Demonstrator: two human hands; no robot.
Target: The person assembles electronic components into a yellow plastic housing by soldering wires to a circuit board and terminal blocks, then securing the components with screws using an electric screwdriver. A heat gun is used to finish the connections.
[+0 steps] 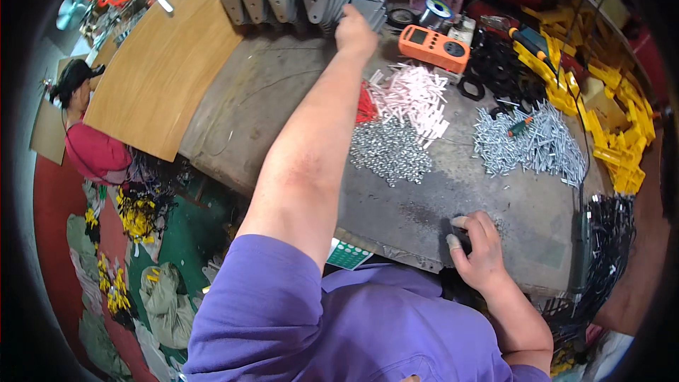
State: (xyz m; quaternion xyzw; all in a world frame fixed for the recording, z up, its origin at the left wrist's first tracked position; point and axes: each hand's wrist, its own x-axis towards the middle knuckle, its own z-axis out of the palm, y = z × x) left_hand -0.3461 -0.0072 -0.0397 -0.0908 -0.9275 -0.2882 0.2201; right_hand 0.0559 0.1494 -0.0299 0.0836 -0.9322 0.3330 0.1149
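My left arm stretches to the back of the bench, where my left hand (356, 32) has its fingers curled at the edge of a stack of grey metal brackets (322, 1). Its fingertips are partly hidden against the brackets. Low over the front edge of the bench, my right hand (479, 251) is closed, with pale covers on its thumb and a fingertip. A small black piece (460, 235) shows between thumb and fingers; its kind is too dark to make out. More bracket stacks (279, 3) stand in a row to the left.
On the bench lie small silver metal parts (391, 152), white-pink sleeves (417, 95), long screws (527, 141) and black rings (488, 64). An orange meter (433, 48) and solder spool (436, 13) stand behind. Yellow plastic parts (619, 120) line the right. Another person (92, 131) is at far left.
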